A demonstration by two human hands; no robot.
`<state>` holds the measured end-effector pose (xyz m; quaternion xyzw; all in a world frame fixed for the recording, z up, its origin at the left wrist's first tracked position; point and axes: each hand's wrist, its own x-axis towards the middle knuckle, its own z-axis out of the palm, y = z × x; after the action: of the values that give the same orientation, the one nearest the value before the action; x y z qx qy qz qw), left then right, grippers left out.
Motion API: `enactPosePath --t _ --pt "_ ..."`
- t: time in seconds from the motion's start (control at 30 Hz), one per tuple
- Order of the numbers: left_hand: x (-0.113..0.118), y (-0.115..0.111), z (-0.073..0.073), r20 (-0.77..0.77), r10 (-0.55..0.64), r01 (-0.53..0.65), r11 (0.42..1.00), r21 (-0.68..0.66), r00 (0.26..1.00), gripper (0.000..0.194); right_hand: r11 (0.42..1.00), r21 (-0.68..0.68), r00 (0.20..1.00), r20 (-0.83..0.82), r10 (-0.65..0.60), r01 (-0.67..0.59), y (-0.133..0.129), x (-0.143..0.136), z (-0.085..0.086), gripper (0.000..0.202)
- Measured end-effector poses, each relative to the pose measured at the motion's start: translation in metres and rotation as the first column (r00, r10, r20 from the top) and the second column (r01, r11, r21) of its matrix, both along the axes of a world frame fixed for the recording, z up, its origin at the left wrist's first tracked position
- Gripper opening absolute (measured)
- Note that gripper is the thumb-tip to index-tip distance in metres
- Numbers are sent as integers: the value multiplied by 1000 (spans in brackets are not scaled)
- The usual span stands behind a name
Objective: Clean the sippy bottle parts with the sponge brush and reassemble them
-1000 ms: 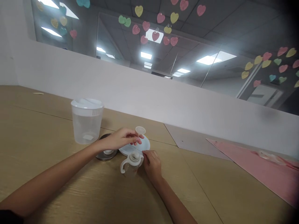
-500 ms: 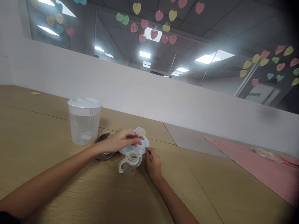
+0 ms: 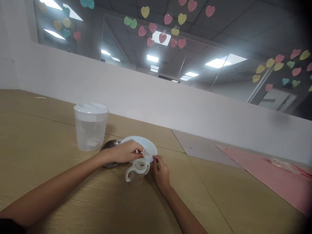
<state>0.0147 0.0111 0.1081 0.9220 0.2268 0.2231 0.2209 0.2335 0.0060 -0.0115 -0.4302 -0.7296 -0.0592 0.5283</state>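
My left hand pinches a small translucent round cap between thumb and fingers. The cap is tilted, just above and behind the mouth of a clear baby bottle. That bottle stands uncapped, with a white two-handled collar around its neck. My right hand is closed in a pinch beside the cap's right edge. What its fingertips hold, if anything, is too small to make out. Behind the hands lies a pale blue plate, partly covered by my left hand.
A shiny metal dish sits partly under my left wrist. Behind it stands a translucent bucket with a white lid. On the right, a pink mat bears a crumpled plastic bag. A white wall bounds the table's back.
My left hand has brought the cap down towards the bottle mouth and my right fingertips. My right hand has barely moved. The whole view has shifted slightly.
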Motion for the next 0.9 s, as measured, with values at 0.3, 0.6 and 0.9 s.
enactPosePath --t 0.3,0.6,0.9 --pt "-8 3 -5 -173 -123 106 989 -104 977 34 1000 -5 1000 8 1 -1 -1 -1 1 20" --pt "-30 32 -14 -376 309 -284 951 122 874 34 1000 -3 999 -25 -23 23 3 3 -4 19" --pt "-39 46 -25 -494 524 -476 849 231 694 27 996 17 995 -47 -86 87 6 2 -6 20"
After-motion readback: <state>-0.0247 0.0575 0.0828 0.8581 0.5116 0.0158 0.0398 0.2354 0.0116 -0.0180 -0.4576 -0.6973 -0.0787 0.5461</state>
